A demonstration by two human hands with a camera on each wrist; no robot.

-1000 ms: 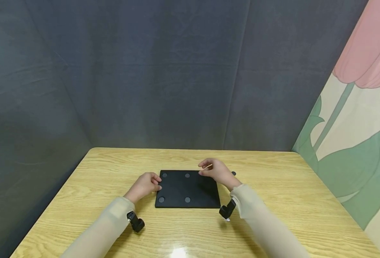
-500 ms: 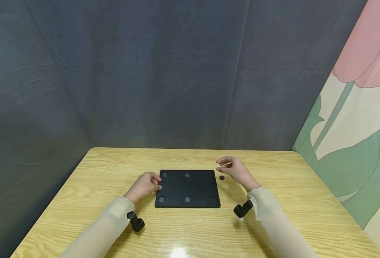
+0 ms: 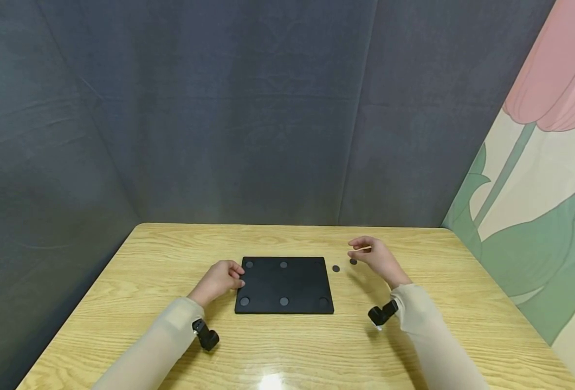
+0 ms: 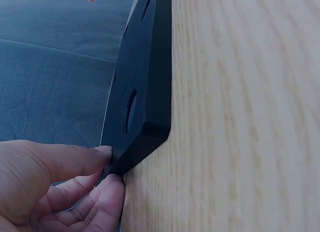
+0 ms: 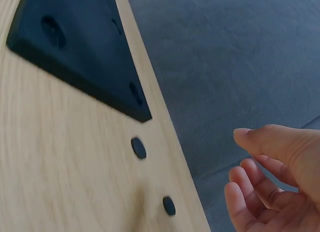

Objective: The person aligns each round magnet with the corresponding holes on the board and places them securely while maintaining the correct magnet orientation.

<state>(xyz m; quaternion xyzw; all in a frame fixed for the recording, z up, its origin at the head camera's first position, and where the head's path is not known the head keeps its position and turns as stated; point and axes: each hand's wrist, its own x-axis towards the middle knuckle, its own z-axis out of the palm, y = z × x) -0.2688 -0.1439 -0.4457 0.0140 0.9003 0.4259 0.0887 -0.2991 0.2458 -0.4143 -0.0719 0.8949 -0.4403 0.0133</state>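
Note:
A flat black rectangular board lies on the table. Grey rounds show at its left and middle spots, while the two spots on the right look like dark round recesses. My left hand holds the board's left edge, thumb on the top face and fingers curled at the side. To the right of the board lie two small dark discs, a nearer disc and a farther disc. Above the farther one my right hand hovers, fingers loosely bent and thumb apart, holding nothing.
The wood-grain table ends at a dark grey curtain behind the board. A tulip-patterned panel borders the right side. Black wrist cameras are strapped over both light sleeves.
My right hand has moved right, from over the board's far right corner to above the farther disc, uncovering the nearer disc. The left hand and board stay put.

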